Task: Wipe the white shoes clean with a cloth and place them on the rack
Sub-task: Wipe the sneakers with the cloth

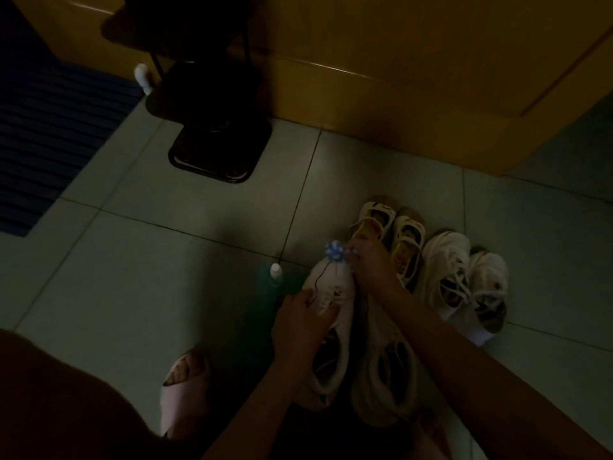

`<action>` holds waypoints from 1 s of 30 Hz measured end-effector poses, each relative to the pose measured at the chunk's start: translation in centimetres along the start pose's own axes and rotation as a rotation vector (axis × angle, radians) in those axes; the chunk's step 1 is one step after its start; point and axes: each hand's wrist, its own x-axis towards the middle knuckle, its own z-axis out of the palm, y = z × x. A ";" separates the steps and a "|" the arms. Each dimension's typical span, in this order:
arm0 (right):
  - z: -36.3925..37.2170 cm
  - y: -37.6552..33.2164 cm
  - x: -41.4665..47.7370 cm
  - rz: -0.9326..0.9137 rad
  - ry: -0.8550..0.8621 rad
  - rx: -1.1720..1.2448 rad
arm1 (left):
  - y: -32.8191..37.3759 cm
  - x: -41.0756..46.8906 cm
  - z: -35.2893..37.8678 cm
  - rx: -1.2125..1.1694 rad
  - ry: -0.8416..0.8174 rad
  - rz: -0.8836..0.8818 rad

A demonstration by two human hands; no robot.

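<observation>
Two hands on one white shoe (331, 293) on the tiled floor (149, 260).
The dark rack (219, 151) stands well behind. The left hand (300, 322) grips the shoe's side; the right hand (373, 265) curls at its toe by a blue-and-white scrap (333, 250), hold unclear. A second shoe (381, 370) lies just beside.
</observation>
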 end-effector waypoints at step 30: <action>1.3 -1.4 1.5 -0.064 -0.098 -0.292 | 0.5 -0.5 0.1 0.180 -0.005 0.000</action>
